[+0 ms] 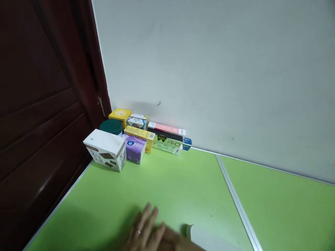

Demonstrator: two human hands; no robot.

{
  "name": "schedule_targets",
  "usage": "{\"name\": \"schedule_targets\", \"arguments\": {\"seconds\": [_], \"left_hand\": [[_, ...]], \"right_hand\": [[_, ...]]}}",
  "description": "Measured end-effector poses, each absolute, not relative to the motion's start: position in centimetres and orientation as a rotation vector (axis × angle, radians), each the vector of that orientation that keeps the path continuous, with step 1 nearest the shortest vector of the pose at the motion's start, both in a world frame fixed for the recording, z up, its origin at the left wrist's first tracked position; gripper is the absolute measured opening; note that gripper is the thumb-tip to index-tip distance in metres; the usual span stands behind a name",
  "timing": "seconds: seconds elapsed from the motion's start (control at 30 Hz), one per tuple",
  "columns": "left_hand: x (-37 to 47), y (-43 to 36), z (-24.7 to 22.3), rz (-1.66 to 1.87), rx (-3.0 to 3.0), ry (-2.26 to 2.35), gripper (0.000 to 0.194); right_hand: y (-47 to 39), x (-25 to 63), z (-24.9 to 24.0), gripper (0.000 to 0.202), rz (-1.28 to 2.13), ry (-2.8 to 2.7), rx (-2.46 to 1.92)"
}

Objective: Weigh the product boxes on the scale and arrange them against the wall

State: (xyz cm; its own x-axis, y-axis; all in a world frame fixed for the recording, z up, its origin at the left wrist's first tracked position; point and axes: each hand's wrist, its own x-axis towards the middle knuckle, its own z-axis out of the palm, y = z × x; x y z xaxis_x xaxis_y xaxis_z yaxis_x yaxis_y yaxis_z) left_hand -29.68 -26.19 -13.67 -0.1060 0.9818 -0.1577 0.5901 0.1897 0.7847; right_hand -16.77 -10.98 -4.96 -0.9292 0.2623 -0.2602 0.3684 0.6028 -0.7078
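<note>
My left hand [145,228], with a ring on one finger, is at the bottom edge, low over the green tabletop [172,184]. Its fingers are stretched out and somewhat blurred. Just to its right, and partly covered by it, is my right hand [174,240]; its fingers are hidden. The two hands overlap and seem to touch. Beside the right hand a white, round-edged thing [206,238] is cut off by the frame; I cannot make out its kind.
Against the pale wall [214,69] stand a white box [104,143], a purple tissue pack [134,150], a green-lidded tub [111,127], yellow boxes [120,114] and several long, narrow boxes [167,142]. A dark red door [44,122] borders the left side. A metal strip [237,198] crosses the tabletop.
</note>
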Motion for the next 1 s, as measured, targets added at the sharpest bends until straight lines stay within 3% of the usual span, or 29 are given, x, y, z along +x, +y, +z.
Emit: {"name": "schedule_targets", "arguments": {"seconds": [0.17, 0.3, 0.4, 0.6, 0.7, 0.83, 1.0], "left_hand": [[-36.2, -23.7, -7.5, 1.371, 1.204, 2.483, 0.075], [-44.0, -23.5, -7.2, 1.753, 0.766, 2.618, 0.083], [-49.7, -23.6, -8.4, 1.833, 0.686, 2.497, 0.080], [-50.8, -24.3, -8.7, 1.845, 0.683, 2.338, 0.046], [-47.7, -26.4, -8.0, 1.804, 0.627, 2.365, 0.051], [-44.5, -29.8, -6.2, 1.468, 0.571, 2.368, 0.064], [-41.6, -31.1, -3.9, 1.147, 0.627, 2.398, 0.087]], "right_hand": [[-10.8, -20.0, -3.1, 0.089, -1.109, 2.891, 0.671], [-10.8, -23.3, -2.4, 0.103, -1.350, 2.835, 0.549], [-10.1, -27.5, -2.6, 0.111, -1.442, 2.921, 0.519], [-8.2, -35.0, -2.0, 0.119, -1.439, 3.238, 0.381], [-8.3, -35.3, -1.6, 0.114, -1.404, 3.253, 0.366], [-8.6, -31.1, -1.0, 0.097, -1.375, 3.291, 0.304], [-8.6, -20.7, 1.6, 0.084, -1.649, 3.123, 0.331]]}}
